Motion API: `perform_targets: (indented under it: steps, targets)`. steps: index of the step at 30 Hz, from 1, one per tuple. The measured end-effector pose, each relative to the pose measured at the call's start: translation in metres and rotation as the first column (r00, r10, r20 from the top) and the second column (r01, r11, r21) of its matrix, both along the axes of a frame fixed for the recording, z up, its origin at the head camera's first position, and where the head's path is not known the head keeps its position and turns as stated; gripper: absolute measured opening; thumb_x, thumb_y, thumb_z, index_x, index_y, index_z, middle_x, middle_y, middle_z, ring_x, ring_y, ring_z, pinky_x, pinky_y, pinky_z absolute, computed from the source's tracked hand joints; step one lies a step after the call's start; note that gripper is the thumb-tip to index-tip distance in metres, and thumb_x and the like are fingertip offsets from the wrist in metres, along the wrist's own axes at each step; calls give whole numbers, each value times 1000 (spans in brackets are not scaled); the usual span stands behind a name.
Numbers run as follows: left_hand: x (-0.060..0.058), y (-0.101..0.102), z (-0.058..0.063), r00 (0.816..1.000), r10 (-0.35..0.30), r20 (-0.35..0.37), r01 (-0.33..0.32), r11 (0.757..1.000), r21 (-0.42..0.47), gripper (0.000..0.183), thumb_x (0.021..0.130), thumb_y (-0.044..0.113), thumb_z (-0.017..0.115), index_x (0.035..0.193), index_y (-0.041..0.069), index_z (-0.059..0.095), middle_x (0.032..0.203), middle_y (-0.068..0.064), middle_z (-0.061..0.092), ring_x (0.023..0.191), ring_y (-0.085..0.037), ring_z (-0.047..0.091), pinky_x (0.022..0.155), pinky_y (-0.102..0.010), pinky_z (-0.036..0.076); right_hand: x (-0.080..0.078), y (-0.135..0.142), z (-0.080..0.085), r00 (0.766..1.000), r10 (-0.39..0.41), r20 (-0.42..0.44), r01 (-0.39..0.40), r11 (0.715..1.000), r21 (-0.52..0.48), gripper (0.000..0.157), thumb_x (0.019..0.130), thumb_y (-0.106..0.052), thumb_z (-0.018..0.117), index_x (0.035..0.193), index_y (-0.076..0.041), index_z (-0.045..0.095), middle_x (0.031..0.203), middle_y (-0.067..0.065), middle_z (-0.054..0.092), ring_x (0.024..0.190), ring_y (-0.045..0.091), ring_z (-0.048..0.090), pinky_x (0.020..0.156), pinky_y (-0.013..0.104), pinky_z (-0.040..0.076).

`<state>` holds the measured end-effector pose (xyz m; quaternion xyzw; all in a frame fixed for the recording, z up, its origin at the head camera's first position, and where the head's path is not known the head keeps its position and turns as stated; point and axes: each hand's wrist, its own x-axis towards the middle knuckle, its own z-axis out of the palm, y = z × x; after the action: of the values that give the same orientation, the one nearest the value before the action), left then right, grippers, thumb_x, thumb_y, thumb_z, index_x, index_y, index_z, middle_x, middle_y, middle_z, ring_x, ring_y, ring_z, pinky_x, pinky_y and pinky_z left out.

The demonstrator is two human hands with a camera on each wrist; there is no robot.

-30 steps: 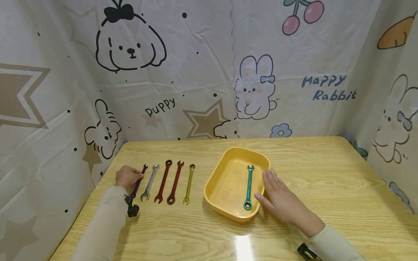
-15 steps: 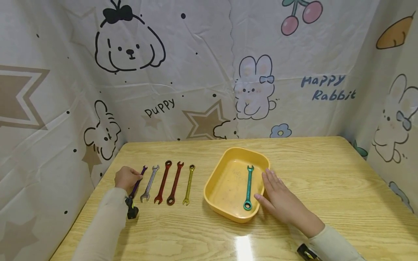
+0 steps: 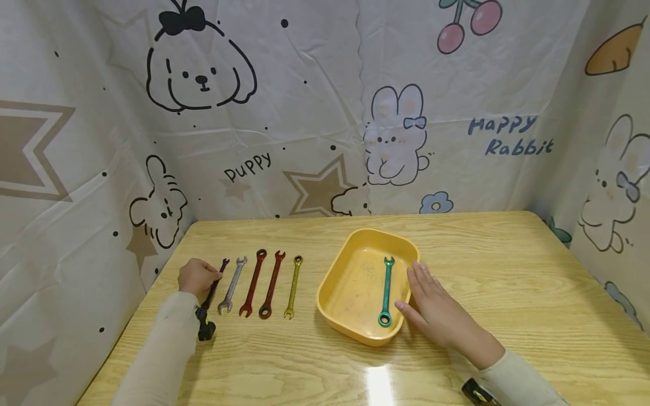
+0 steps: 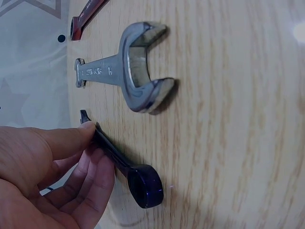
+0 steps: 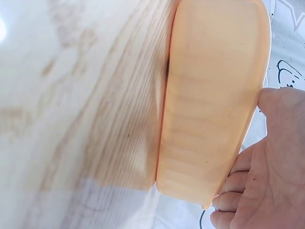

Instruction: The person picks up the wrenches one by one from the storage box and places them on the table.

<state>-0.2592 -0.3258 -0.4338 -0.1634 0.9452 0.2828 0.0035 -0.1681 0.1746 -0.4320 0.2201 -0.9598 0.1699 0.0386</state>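
Observation:
At the left end of a row of wrenches, my left hand [image 3: 197,276] pinches a dark purple wrench [image 4: 113,155] between thumb and fingers. Its ring end points toward the wrist camera, and whether it touches the table is hard to tell. Beside it lies a silver open-end wrench [image 3: 232,286], followed by two red wrenches [image 3: 252,285] and a yellow-green one [image 3: 293,288]. My right hand [image 3: 439,313], fingers extended, rests against the right rim of a yellow plastic basin [image 3: 345,299]. Inside that basin lies a green wrench [image 3: 387,290], ring end nearer me.
Everything stands on a light wood-grain table [image 3: 513,282]. Patterned cloth [image 3: 315,113] encloses its back and sides. Small black cameras are strapped at both wrists.

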Motion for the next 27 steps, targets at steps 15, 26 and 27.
perform_targets:
  steps: [15,26,27]
  targets:
    - [-1,1,-1,1000,7,-11,-7,1000,-3,18,85,15,71,80,-2,71,76,-13,67,57,-19,57,54,-35,46,1,0,1,1000,-4,1,4,1000,-3,77,101,-49,39,147,11,22,155,27,13,143,43,13,113,57,20]
    - [-2,5,11,999,-33,-5,33,999,-25,20,87,15,68,84,-5,71,79,-16,68,68,-27,60,63,-43,49,1,-1,3,1000,-6,1,6,1000,-2,77,101,-49,39,146,11,22,155,28,14,143,43,13,113,57,21]
    - [-2,6,14,999,-33,-11,33,999,-14,20,87,15,68,86,-5,72,81,-16,69,71,-29,60,64,-43,49,1,-1,3,1000,-6,1,6,1000,-1,77,101,-49,39,146,11,22,155,28,14,143,43,13,113,57,21]
